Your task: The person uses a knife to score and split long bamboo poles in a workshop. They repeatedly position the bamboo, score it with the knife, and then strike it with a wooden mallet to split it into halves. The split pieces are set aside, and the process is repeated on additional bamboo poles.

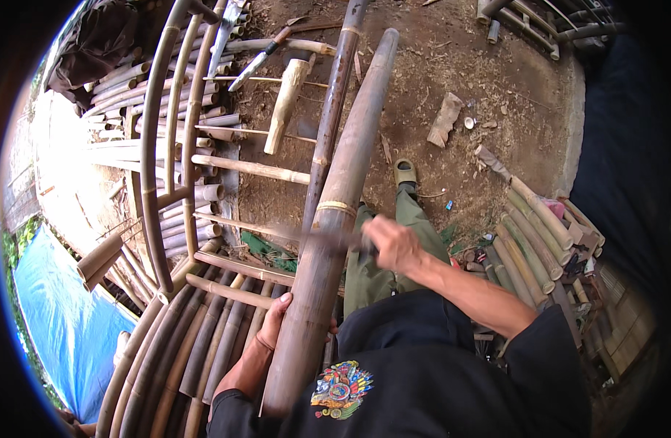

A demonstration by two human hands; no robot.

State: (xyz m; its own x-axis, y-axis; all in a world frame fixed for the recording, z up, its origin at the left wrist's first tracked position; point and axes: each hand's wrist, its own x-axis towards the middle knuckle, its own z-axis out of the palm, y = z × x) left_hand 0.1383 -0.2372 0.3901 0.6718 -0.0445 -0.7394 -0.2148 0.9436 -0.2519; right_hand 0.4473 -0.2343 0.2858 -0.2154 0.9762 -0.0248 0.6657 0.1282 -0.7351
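Note:
A thick brown bamboo pole [354, 171] slants from my lap up and away, beside a thinner dark pole [332, 120]. Around the thick pole's near part, my left hand [274, 321] is closed, its thumb on the left side and fingertips at the right. My right hand [392, 244] is closed on the handle of a knife [332, 240]. Motion smears its dark blade, which lies across the pole just below a pale joint ring. Whether the edge touches the bamboo I cannot tell.
A bamboo frame with rungs [251, 168] stands at left, bearing a wooden mallet [285, 109] and a wooden-handled blade [261, 60]. Cut bamboo [529, 244] is stacked at right. A wood chunk [445, 119] lies on the dirt floor. At lower left is a blue tarp [65, 321].

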